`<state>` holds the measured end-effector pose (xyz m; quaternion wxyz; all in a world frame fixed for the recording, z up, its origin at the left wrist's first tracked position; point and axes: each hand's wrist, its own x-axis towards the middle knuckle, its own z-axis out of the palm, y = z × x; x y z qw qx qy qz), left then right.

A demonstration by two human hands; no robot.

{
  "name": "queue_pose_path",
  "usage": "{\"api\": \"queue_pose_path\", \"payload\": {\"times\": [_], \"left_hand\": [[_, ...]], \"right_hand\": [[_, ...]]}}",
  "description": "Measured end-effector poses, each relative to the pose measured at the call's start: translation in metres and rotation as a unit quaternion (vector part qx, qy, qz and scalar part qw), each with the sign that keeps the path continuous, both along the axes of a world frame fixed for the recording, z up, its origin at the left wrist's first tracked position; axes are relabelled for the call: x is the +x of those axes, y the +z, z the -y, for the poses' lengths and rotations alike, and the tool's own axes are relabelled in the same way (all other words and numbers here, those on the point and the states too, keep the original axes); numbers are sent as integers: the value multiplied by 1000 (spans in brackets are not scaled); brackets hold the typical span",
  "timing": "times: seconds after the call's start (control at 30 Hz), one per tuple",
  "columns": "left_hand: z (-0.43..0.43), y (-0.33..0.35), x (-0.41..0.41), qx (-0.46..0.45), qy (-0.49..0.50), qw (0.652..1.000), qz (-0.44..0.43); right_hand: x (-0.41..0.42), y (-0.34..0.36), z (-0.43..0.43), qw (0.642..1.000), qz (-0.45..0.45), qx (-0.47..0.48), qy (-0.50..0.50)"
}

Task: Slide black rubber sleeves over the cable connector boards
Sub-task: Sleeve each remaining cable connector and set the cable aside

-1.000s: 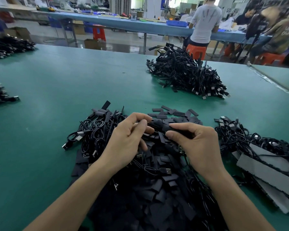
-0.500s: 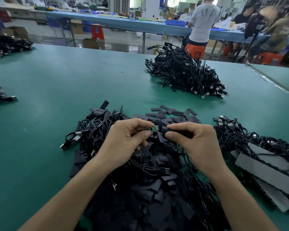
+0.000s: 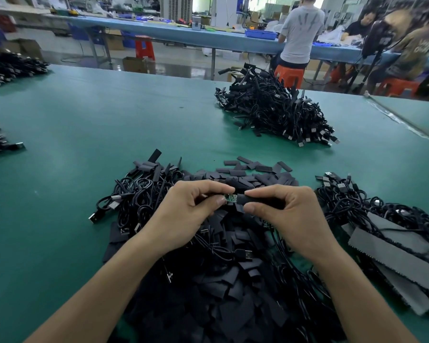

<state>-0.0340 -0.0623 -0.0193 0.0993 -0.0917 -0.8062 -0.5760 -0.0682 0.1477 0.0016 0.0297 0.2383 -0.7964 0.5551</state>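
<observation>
1. The left hand [image 3: 183, 216] pinches a green connector board [image 3: 229, 198] between thumb and forefinger; the remaining fingers are curled underneath.
2. The right hand [image 3: 291, 216] pinches a black rubber sleeve [image 3: 252, 199] between thumb and forefinger. The sleeve lies level, and its left end meets the right end of the board. How far the board sits inside cannot be told.
3. Both parts are held above a heap of loose sleeves [image 3: 221, 285] on the green table [image 3: 84, 125].
4. A tangle of black USB cables [image 3: 139, 194] adjoins the heap on the left; a second tangle [image 3: 372, 204] lies on the right, partly over grey foam strips [image 3: 394, 253].
5. A larger cable pile [image 3: 275, 112] sits well apart, near the table's far edge.
6. Beyond it, a person in a grey shirt [image 3: 300, 30] stands at a blue bench [image 3: 159, 26].
</observation>
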Motion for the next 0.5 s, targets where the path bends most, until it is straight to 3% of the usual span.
{"api": "queue_pose_path", "payload": {"times": [0.17, 0.5], "left_hand": [[-2, 4, 3, 2, -5, 1000, 17], [-4, 9, 6, 78, -6, 995, 68]], "right_hand": [[-3, -2, -3, 999, -1, 33, 20], [1, -5, 3, 996, -85, 30, -15]]}}
